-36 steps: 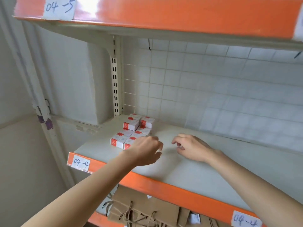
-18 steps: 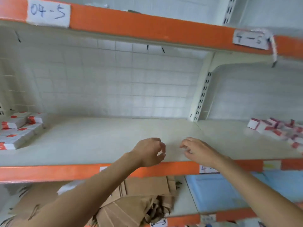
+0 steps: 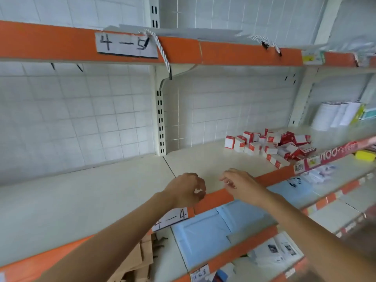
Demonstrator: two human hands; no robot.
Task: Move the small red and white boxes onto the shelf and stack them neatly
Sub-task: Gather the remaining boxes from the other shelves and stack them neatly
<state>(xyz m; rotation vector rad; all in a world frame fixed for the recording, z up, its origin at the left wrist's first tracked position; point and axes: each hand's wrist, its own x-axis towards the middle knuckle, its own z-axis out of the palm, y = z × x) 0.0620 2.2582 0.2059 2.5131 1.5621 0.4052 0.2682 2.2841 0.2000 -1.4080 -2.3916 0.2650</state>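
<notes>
- On the far left the cream shelf (image 3: pixel 85 200) lies bare in this view — no boxes are on this part.
- A white paper tag (image 3: pixel 172 218) with "4-4" in marker sticks to the shelf's orange front edge, low down by the wrist.
- The left hand (image 3: pixel 186 190) hangs over that front edge. Its fingers curl in loosely and it holds nothing.
- Just beside it is the right hand (image 3: pixel 242 184), fingers bent a little and spread. It holds nothing either.
- Under the hands, on the lower shelf, lie flat blue sheets (image 3: pixel 213 231) and some brown paper bags (image 3: pixel 140 259).
- To the right, past the upright post (image 3: pixel 160 123), sits the pile of red and white boxes (image 3: pixel 270 146) — all jumbled, some tipped over, well apart from both hands.
- Far right stand some white packs (image 3: pixel 335 115), not part of the job.
- It looks like the step now is going for more boxes, with both hands free to take some.
- Next, the hands likely need to reach right to the pile, pinch a few boxes, and pick ones that sit loose on top so the rest do not tumble off the edge.
</notes>
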